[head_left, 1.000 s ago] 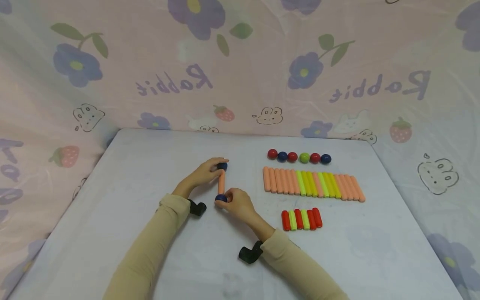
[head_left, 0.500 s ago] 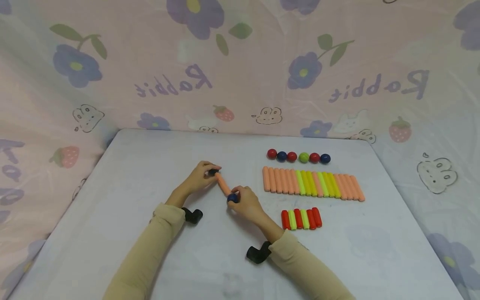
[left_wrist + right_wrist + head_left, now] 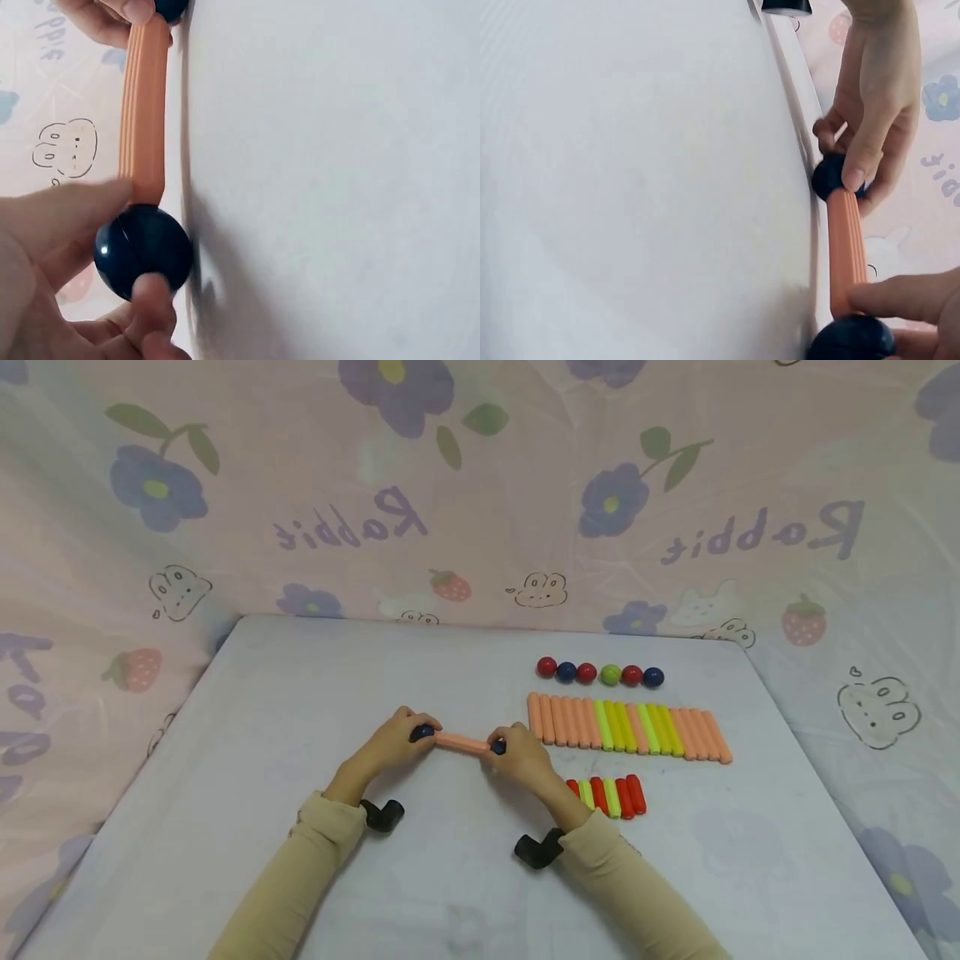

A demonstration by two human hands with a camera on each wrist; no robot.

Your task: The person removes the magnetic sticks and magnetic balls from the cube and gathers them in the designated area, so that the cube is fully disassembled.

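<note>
An orange ribbed stick (image 3: pixel 461 743) joins two dark blue balls, one at each end, and lies nearly level across the middle of the table. My left hand (image 3: pixel 390 742) holds the left ball (image 3: pixel 422 733) between thumb and fingers. At the other end, my right hand (image 3: pixel 522 757) pinches the right ball (image 3: pixel 498 747), partly hidden by the fingers. In the left wrist view, the left thumb reaches the end of the stick (image 3: pixel 146 112) where it meets the near ball (image 3: pixel 142 251). The right wrist view has a right-hand finger along the stick (image 3: pixel 846 240) too.
Right of the hands lies a row of orange and yellow sticks (image 3: pixel 630 727). Behind it sit red, blue and green balls (image 3: pixel 611 675) in a line. Short red and yellow-green sticks (image 3: pixel 613 798) lie nearer, partly behind my right forearm. A patterned cloth (image 3: pixel 480 527) hangs beyond the table.
The stick with its two balls has turned from pointing away to lying crosswise. My left hand came nearer and slightly left; my right hand moved right and slightly away. Both keep hold.
</note>
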